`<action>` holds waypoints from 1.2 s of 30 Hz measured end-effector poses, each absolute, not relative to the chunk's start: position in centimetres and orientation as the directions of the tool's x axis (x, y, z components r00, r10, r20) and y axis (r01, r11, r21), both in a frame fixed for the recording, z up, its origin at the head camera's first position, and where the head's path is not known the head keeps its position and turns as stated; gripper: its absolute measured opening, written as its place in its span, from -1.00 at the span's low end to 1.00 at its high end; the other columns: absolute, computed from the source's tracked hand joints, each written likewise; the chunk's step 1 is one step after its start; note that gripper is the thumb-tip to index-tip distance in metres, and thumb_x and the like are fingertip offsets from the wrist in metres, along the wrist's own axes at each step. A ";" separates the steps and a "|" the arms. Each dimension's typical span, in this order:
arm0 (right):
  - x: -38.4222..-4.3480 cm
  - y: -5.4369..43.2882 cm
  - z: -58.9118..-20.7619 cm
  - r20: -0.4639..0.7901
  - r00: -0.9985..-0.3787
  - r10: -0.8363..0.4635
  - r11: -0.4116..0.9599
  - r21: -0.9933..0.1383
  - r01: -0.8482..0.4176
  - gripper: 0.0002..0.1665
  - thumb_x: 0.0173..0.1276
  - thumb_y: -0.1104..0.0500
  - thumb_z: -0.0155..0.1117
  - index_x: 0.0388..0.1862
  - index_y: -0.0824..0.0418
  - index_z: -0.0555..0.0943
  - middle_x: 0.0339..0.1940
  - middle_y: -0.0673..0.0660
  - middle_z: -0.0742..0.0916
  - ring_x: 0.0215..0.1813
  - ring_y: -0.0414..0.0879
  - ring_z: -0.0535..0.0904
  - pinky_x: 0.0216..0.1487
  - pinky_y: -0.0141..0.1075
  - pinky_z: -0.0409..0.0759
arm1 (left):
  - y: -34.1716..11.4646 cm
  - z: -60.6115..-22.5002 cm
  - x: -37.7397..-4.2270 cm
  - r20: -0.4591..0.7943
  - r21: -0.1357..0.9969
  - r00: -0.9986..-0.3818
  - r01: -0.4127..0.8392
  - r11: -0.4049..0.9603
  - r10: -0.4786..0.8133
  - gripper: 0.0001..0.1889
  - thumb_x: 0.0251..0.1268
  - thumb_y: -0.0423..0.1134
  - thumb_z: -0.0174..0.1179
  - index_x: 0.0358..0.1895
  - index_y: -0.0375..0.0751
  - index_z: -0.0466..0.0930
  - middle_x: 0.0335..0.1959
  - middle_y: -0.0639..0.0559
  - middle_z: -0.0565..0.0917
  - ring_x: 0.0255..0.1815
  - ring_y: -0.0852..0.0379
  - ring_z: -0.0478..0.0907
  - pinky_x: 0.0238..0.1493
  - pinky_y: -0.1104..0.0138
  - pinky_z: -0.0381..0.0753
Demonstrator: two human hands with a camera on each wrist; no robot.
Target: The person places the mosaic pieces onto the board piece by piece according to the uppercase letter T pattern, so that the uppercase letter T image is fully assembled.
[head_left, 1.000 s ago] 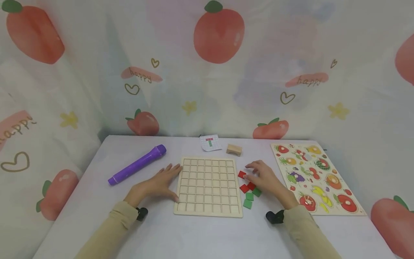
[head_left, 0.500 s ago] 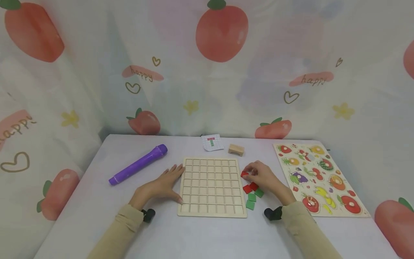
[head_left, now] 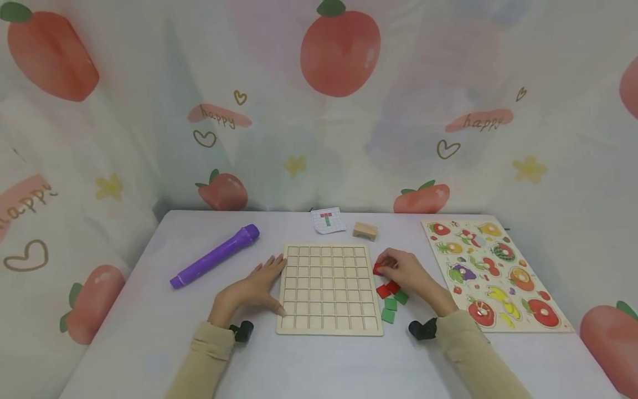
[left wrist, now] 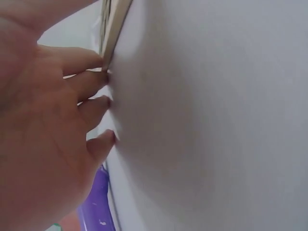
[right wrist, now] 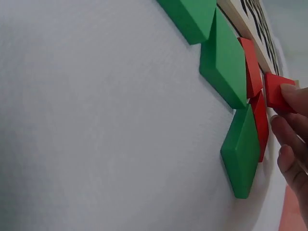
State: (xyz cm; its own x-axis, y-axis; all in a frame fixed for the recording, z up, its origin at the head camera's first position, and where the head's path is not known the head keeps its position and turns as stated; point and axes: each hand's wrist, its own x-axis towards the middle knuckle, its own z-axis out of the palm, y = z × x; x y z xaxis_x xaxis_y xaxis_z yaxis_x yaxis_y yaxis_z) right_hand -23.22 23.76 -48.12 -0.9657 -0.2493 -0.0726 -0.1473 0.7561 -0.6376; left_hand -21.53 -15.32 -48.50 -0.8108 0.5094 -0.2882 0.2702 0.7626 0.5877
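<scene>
My right hand (head_left: 408,274) pinches a red square tile (right wrist: 274,90) between thumb and fingers, just beyond the right edge of a wooden grid board (head_left: 329,293). In the right wrist view the tile is tilted up, with the thumb on its face. Below that hand lie two more red tiles (head_left: 383,291) and three green tiles (head_left: 391,304), bunched beside the board. My left hand (head_left: 251,289) spreads its fingers along the board's left edge. Its thumb is at the lower left corner, and the fingertips (left wrist: 107,77) reach the table by the edge.
Behind the board lie a paper card (head_left: 328,220) with a red and green T pattern and a small wooden block (head_left: 365,231). A purple toy microphone (head_left: 215,256) lies at the left. On the right is a fruit puzzle board (head_left: 478,266). A printed curtain hangs behind the table.
My right hand's fingers have closed on the upper red tile, which they were hovering beside a second ago. The left hand stays at the board's edge while its forearm has swung to the right.
</scene>
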 end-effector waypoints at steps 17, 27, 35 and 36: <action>-23.6 22.3 -48.3 0.004 -0.959 -0.285 0.668 -0.717 -0.201 -0.61 0.47 0.26 0.28 0.24 0.12 0.69 0.15 0.17 0.77 0.02 0.02 0.64 0.10 -0.15 0.71 | -15.5 -48.4 -21.1 -0.273 0.635 -0.820 0.240 0.735 0.503 0.33 -0.13 -0.09 0.66 0.66 -0.34 -0.10 0.71 -0.23 -0.15 0.73 -0.20 -0.31 0.72 -0.07 -0.31; -24.6 20.6 -48.4 -0.017 -0.960 -0.280 0.634 -0.754 -0.172 -0.64 0.46 0.27 0.31 0.21 0.19 0.70 0.17 0.22 0.75 0.08 0.03 0.67 0.26 0.01 0.68 | -15.0 -48.2 -21.1 -0.264 0.639 -0.827 0.236 0.732 0.497 0.32 -0.15 -0.11 0.67 0.66 -0.32 -0.06 0.71 -0.22 -0.13 0.73 -0.18 -0.29 0.73 -0.05 -0.29; -25.3 19.2 -48.2 -0.066 -0.956 -0.287 0.574 -0.811 -0.116 -0.60 0.44 0.31 0.30 0.24 0.29 0.66 0.08 0.25 0.79 -0.08 -0.06 0.75 0.06 -0.24 0.70 | -15.2 -48.4 -21.1 -0.286 0.638 -0.837 0.196 0.744 0.466 0.31 -0.14 -0.11 0.67 0.67 -0.24 -0.05 0.72 -0.14 -0.11 0.74 -0.13 -0.29 0.73 -0.02 -0.28; -25.3 19.0 -48.3 -0.072 -0.956 -0.285 0.571 -0.814 -0.109 -0.60 0.44 0.31 0.31 0.23 0.29 0.66 0.04 0.24 0.80 -0.11 -0.07 0.76 0.04 -0.26 0.70 | -15.2 -48.5 -21.0 -0.290 0.640 -0.838 0.189 0.745 0.462 0.31 -0.14 -0.11 0.67 0.67 -0.22 -0.05 0.72 -0.12 -0.11 0.74 -0.11 -0.29 0.73 -0.01 -0.28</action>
State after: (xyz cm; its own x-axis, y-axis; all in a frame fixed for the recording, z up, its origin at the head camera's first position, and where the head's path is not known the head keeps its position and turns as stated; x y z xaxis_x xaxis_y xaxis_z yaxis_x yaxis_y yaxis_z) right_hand -25.31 19.05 -48.26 -0.9557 -0.2851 -0.0724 -0.1087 0.5711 -0.8136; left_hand -21.03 -15.24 -48.47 -0.8377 0.4624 -0.2904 0.1894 0.7449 0.6398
